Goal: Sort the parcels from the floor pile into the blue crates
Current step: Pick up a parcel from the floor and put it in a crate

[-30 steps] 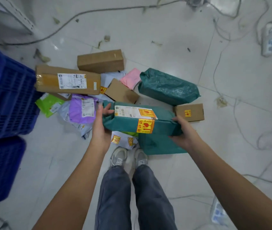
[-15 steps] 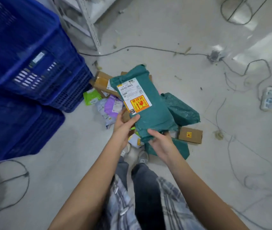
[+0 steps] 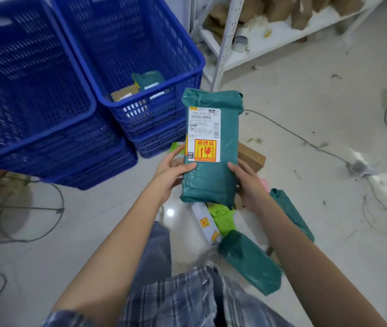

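A green poly-bag parcel (image 3: 213,147) is grasped at its lower end by the left hand (image 3: 172,172) and right hand (image 3: 246,182), above the floor pile. It is held label-up, seemingly so the shipping label (image 3: 204,122) can be read before a blue crate (image 3: 140,67) is chosen.

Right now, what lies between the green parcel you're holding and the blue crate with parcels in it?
Nothing: in the head view the held green parcel sits just right of the crate, with only bare floor showing in the gap.
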